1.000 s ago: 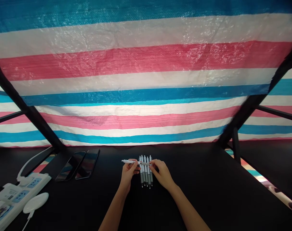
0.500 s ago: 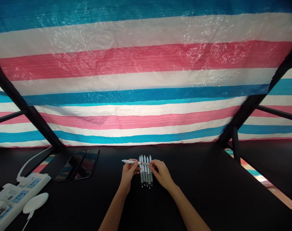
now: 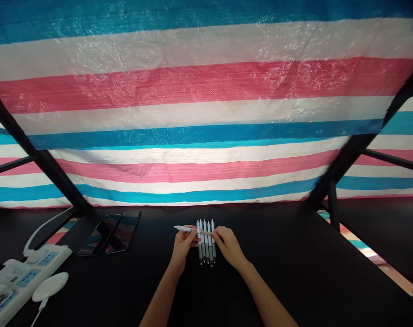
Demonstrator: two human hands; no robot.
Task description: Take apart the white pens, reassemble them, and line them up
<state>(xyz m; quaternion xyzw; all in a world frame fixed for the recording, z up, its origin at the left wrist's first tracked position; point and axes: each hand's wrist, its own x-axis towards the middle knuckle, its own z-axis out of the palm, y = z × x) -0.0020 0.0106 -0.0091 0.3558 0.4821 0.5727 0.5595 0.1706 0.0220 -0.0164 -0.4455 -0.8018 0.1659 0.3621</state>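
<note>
White pen (image 3: pixel 184 228) pinched in a narrow grip by left hand (image 3: pixel 183 246) and right hand (image 3: pixel 228 246), across row of pens (image 3: pixel 206 247) on black desk (image 3: pixel 277 272); a slip risks scattering the row.

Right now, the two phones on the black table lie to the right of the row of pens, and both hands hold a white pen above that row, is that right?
Not quite: the two phones lie to the left of the row of pens, as the head view shows. The rest stands: the left hand and right hand hold a white pen above that row on the black table.
</note>
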